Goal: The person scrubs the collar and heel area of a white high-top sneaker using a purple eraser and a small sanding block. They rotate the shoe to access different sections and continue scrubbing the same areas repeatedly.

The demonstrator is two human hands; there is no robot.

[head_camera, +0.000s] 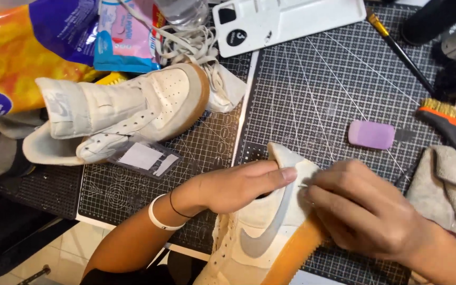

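Note:
A cream sneaker (262, 237) with a tan gum sole and a grey side stripe lies on its side on the dark cutting mat (317, 89), heel pointing away from me. My left hand (233, 184) grips it around the heel collar, thumb pressed on the heel tab. My right hand (360, 211) pinches a small thin tool against the heel, most of it hidden by my fingers. A second matching sneaker (122, 111) lies unlaced at the upper left.
A purple eraser block (371, 134) lies on the mat. A wire brush with an orange handle (447, 124), a thin paintbrush (402, 53), a white palette tray (286, 21), a grey cloth (449, 184), loose laces (196, 45) and plastic bags (43, 42) surround the mat.

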